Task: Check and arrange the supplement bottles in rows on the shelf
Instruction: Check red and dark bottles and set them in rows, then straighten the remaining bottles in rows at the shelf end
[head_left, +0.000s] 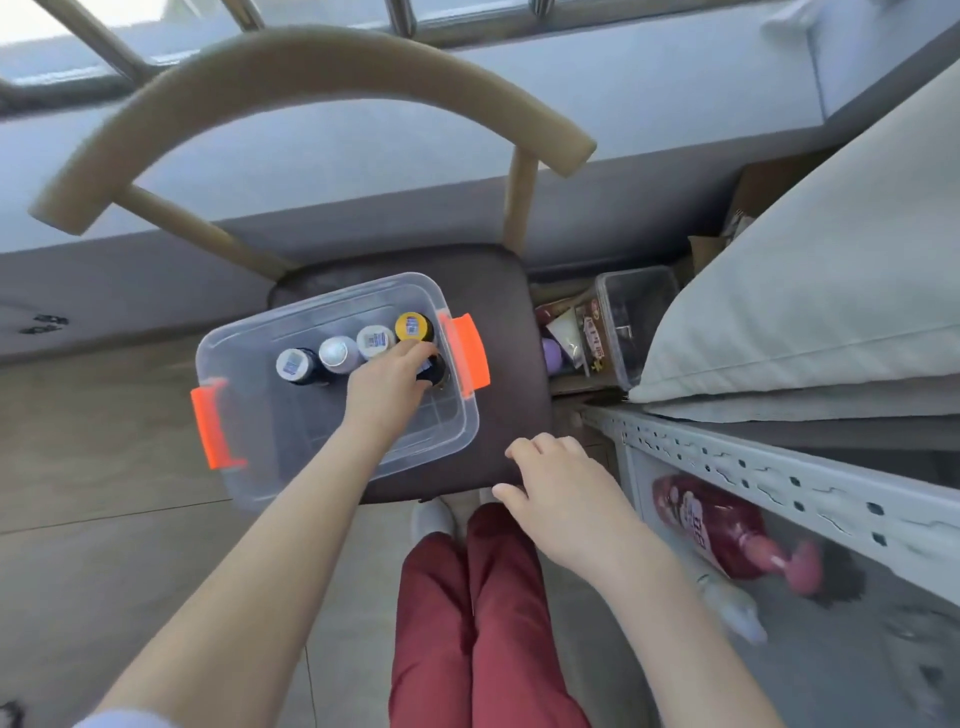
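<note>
A clear plastic bin with orange latches stands on a dark chair seat. Inside it, a row of supplement bottles stands upright: a dark one with a white cap, a silver-capped one, a white-capped one and a yellow-capped one. My left hand reaches into the bin and curls its fingers round a dark bottle near the right wall. My right hand hovers over the seat's front right corner, fingers loosely bent, holding nothing.
A white perforated metal shelf runs along the right, with a red pump bottle lying on the level beneath. A clear box of snacks sits beyond the chair. A pillow lies on top of the shelf. My red-trousered legs are below.
</note>
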